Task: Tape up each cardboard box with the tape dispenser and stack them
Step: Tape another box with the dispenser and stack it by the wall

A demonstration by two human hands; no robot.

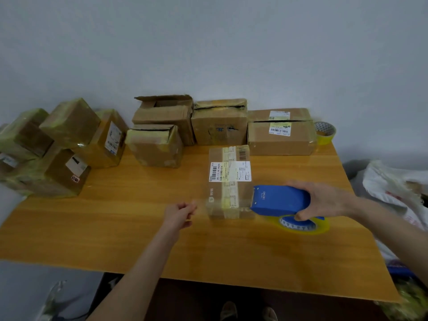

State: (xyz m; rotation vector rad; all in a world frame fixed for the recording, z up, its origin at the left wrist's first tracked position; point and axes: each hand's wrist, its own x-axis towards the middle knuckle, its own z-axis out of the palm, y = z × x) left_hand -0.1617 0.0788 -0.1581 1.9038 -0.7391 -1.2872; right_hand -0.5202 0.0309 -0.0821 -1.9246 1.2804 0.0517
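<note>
A small cardboard box with a white label lies in the middle of the wooden table. My right hand grips the blue tape dispenser, its nose against the box's near right side; a yellow-edged tape roll sits under it. A clear strip of tape seems to stretch left across the box's front to my left hand, whose fingers pinch its end. A pile of taped boxes stands at the far left. Several boxes with open seams line the wall.
A spare yellow tape roll sits at the table's far right corner. White bags lie right of the table. The wall runs close behind the boxes. Bare tabletop lies between me and the small box.
</note>
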